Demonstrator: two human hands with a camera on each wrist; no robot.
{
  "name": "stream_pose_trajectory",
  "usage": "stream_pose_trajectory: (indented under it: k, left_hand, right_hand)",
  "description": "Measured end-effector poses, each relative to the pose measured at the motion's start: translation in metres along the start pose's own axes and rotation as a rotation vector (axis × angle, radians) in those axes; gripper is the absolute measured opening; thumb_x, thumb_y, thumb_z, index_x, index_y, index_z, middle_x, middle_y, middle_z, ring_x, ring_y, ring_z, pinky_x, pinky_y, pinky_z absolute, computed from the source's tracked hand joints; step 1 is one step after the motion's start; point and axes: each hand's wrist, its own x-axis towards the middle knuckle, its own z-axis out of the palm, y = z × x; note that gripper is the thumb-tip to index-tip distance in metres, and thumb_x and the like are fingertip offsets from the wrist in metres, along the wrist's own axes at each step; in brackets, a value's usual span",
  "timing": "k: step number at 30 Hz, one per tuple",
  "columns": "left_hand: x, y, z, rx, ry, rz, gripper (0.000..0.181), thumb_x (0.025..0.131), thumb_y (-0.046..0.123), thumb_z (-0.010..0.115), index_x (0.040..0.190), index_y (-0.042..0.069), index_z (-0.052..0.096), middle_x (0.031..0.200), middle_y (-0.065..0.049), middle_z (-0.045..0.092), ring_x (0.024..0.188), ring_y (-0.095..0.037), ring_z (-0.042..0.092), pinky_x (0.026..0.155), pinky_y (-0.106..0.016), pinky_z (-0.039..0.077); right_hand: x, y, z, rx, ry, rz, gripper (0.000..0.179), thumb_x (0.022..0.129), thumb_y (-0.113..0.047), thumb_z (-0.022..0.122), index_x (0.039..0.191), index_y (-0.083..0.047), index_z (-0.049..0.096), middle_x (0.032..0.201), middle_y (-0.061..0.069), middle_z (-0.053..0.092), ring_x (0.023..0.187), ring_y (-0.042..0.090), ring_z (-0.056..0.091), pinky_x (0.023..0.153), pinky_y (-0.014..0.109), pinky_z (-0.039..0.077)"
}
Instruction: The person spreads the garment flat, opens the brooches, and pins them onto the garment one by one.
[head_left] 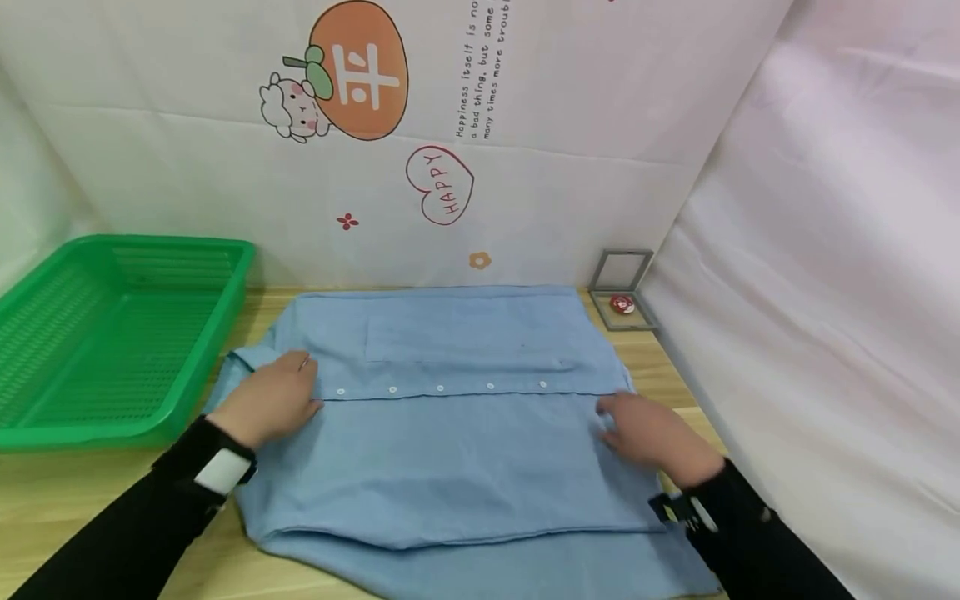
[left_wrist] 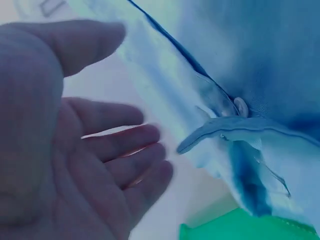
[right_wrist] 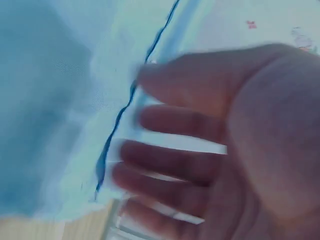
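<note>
A light blue button-up shirt (head_left: 450, 442) lies spread across the table, its row of small white buttons (head_left: 440, 389) running left to right. Over its left part, by the collar and the end of the button row, is my left hand (head_left: 273, 396). The left wrist view shows its fingers (left_wrist: 125, 142) loosely extended and holding nothing, beside a fold of the cloth. My right hand (head_left: 648, 433) hovers at the shirt's right edge, near the other end of the buttons. Slightly blurred in the right wrist view, its fingers (right_wrist: 170, 160) are relaxed, with no cloth between them.
To the left stands a green plastic basket (head_left: 187, 392), close to the shirt. A small grey hinged case (head_left: 600, 321) with a red round item (head_left: 622, 304) inside lies open at the back right. Printed white cloth (head_left: 562, 208) lines the back, and plain white cloth (head_left: 825, 275) the right side.
</note>
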Motion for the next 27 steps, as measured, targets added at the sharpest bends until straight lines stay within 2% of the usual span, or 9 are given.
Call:
stream_pose_trajectory:
  k: [2,4,5,8,12,16,21,24,27]
  left_hand:
    - [0.013,-0.008,0.004,-0.019,-0.045,-0.048,0.069,0.09,0.028,0.075,0.134,-0.017,0.048,0.135,-0.04,0.044,0.126,-0.057,0.041,0.098,-0.061,0.04]
    - [0.021,-0.016,0.007,-0.061,-0.116,-0.109,0.08,0.089,0.038,0.076,0.142,-0.012,0.044,0.143,-0.042,0.033,0.128,-0.065,0.029,0.099,-0.068,0.034]
    - [0.024,-0.021,0.009,-0.089,-0.156,-0.137,0.086,0.087,0.043,0.076,0.145,-0.01,0.041,0.146,-0.043,0.028,0.128,-0.069,0.024,0.099,-0.071,0.032]
    - [0.026,-0.031,0.015,-0.184,-0.266,-0.208,0.099,0.082,0.054,0.077,0.151,-0.003,0.036,0.149,-0.044,0.018,0.124,-0.077,0.014,0.096,-0.077,0.028]
    - [0.026,-0.038,0.021,-0.262,-0.358,-0.254,0.108,0.079,0.063,0.075,0.155,0.0,0.03,0.151,-0.044,0.01,0.122,-0.079,0.005,0.095,-0.08,0.021]
    - [0.028,-0.038,0.022,-0.274,-0.375,-0.264,0.11,0.077,0.064,0.076,0.155,0.002,0.03,0.151,-0.044,0.008,0.122,-0.08,0.002,0.096,-0.081,0.018]
    - [0.031,-0.036,0.016,-0.282,-0.399,-0.287,0.111,0.075,0.062,0.079,0.156,0.003,0.03,0.152,-0.043,0.006,0.123,-0.079,0.001,0.095,-0.082,0.018]
    - [0.032,-0.035,0.014,-0.283,-0.412,-0.289,0.111,0.075,0.061,0.079,0.156,0.003,0.029,0.152,-0.043,0.005,0.123,-0.079,0.001,0.095,-0.082,0.018]
    - [0.034,-0.034,0.012,-0.273,-0.409,-0.281,0.11,0.075,0.06,0.08,0.156,0.003,0.03,0.151,-0.044,0.007,0.122,-0.079,0.004,0.095,-0.082,0.019]
  right_hand:
    - [0.024,0.005,0.003,-0.013,0.088,-0.037,0.052,0.092,-0.027,0.072,0.135,-0.001,0.057,0.128,0.022,0.058,0.11,0.036,0.06,0.088,0.051,0.05]
    - [0.048,0.012,0.01,0.009,0.103,-0.048,0.069,0.094,-0.037,0.07,0.149,-0.003,0.044,0.148,0.027,0.04,0.133,0.044,0.042,0.102,0.059,0.038]
    - [0.058,0.017,0.014,0.037,0.087,-0.037,0.076,0.095,-0.043,0.067,0.153,-0.005,0.037,0.154,0.027,0.031,0.138,0.045,0.033,0.106,0.06,0.033]
    - [0.077,0.031,0.024,0.114,-0.032,0.036,0.088,0.095,-0.059,0.058,0.16,-0.012,0.022,0.16,0.028,0.011,0.145,0.047,0.013,0.11,0.063,0.023]
    - [0.085,0.041,0.03,0.192,-0.159,0.145,0.096,0.09,-0.069,0.055,0.161,-0.017,0.016,0.158,0.035,-0.001,0.143,0.055,0.0,0.105,0.071,0.022]
    - [0.086,0.042,0.029,0.211,-0.184,0.196,0.102,0.086,-0.074,0.056,0.162,-0.019,0.016,0.156,0.038,-0.004,0.141,0.059,-0.002,0.099,0.076,0.025]
    - [0.09,0.041,0.023,0.196,-0.224,0.214,0.109,0.083,-0.076,0.058,0.162,-0.015,0.013,0.157,0.037,-0.003,0.141,0.059,0.002,0.099,0.076,0.025]
    - [0.094,0.042,0.015,0.167,-0.263,0.207,0.108,0.084,-0.075,0.058,0.161,-0.012,0.016,0.156,0.038,0.003,0.139,0.06,0.01,0.1,0.074,0.025]
    - [0.1,0.042,0.005,0.164,-0.278,0.194,0.097,0.09,-0.071,0.053,0.159,-0.01,0.023,0.155,0.037,0.016,0.139,0.057,0.017,0.104,0.07,0.025]
